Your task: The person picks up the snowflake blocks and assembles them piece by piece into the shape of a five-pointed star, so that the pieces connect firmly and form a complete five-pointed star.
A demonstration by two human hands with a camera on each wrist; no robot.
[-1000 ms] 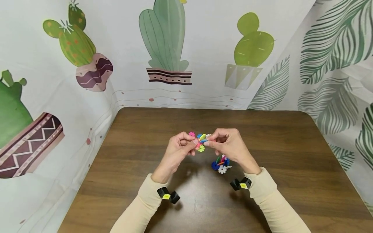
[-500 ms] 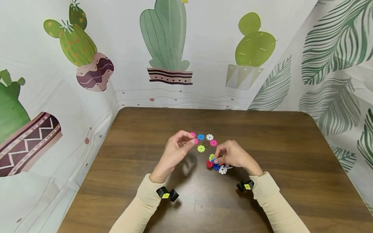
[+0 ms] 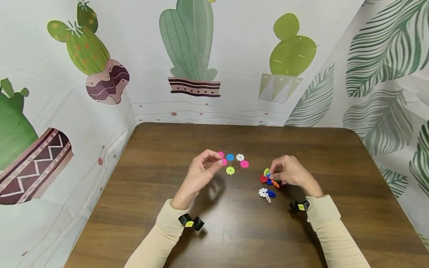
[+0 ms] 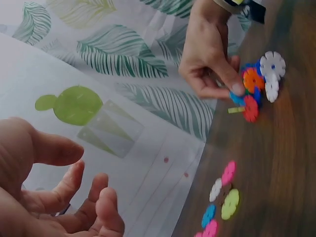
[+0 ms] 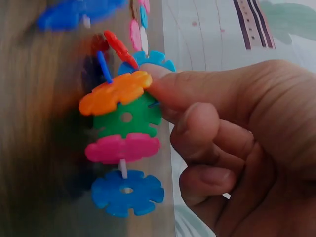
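Orange, green, red and blue notched discs formed a linked cluster (image 3: 275, 184), right of centre in the head view — the right hand (image 3: 291, 174) pinched its light-blue disc (image 5: 160, 61) between thumb and finger. Mid-frame, the left hand (image 3: 202, 170) curved with parted fingers, holding nothing, beside flat pink discs (image 3: 224, 162) on the brown counter (image 3: 187, 137).

Interlocked multicoloured notched discs (image 5: 140, 118)

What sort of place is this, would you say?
Probably an indoor play or craft corner: there's a wood-look table, small colourful notched discs on it, and a white backdrop printed with cacti and leaves behind.
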